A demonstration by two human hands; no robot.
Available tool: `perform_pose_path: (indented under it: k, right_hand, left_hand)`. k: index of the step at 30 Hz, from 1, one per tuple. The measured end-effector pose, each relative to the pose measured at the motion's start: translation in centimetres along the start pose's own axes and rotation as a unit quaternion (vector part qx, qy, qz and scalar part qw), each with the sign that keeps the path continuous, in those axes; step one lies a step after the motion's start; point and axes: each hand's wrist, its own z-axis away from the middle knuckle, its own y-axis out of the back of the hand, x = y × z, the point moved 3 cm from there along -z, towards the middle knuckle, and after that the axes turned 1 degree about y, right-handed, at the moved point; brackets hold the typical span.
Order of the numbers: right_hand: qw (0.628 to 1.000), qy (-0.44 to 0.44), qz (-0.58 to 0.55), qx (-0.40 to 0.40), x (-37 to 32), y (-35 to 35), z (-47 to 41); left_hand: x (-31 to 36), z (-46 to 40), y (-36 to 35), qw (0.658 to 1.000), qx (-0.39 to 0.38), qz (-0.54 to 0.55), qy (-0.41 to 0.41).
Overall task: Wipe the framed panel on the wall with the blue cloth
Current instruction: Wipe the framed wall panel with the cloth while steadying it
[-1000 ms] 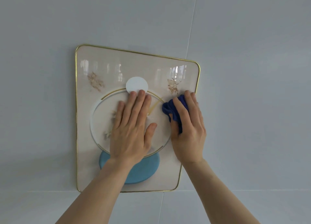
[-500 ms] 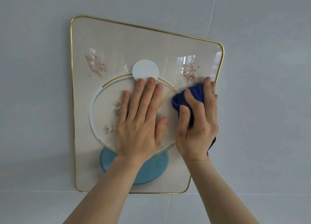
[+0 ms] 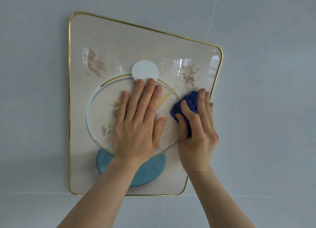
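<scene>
wall: pale grey-blue, plain, crossed by thin lighter seams.
framed panel: cream-beige glossy face with pale window reflections across the upper part.
frame: thin, shiny gold, running round the whole edge.
white disc: flat, plain white.
ring: white band lined with a fine gold arc, cream inside.
blue disc: matte teal-blue, plain.
speckles: brownish-pink flecks at upper left, a second brown-gold patch at upper right.
flower: small, white-petalled, with a yellow stem nearby.
blue cloth: deep royal blue, unpatterned.
</scene>
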Motion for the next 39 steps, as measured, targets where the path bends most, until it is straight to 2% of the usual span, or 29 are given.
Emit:
perform_pose_path:
  k: [18, 22, 24, 28, 31, 34, 39]
  right_hand:
    - [0.992, 0.012, 0.094, -0.087, 1.0, 4.6, 8.1]
    - [0.987, 0.011, 0.080, -0.137, 0.7, 6.4, 10.3]
    - [0.986, -0.024, 0.056, -0.152, 0.8, 6.9, 10.7]
    - [0.977, -0.183, -0.038, -0.100, 0.5, 7.8, 8.2]
    - [0.967, -0.232, -0.096, -0.047, -0.7, 8.6, 3.0]
    - [0.966, -0.221, -0.136, -0.001, -1.8, 8.1, -3.2]
    - [0.978, -0.134, -0.147, 0.064, -2.2, 4.8, -11.0]
  left_hand:
    - [-0.2, 0.1, -0.3, 1.000, 0.002, 0.001, -0.006]
    - [-0.2, 0.2, -0.4, 1.000, -0.002, -0.008, -0.005]
    - [-0.3, 0.2, -0.5, 1.000, -0.003, -0.009, -0.005]
    - [-0.3, 0.2, -0.4, 1.000, -0.002, -0.007, -0.005]
    - [-0.3, 0.1, -0.5, 1.000, -0.001, -0.010, -0.004]
    - [-0.3, 0.1, -0.5, 1.000, -0.001, -0.009, -0.004]
    - [-0.2, 0.1, -0.3, 1.000, 0.005, -0.016, -0.006]
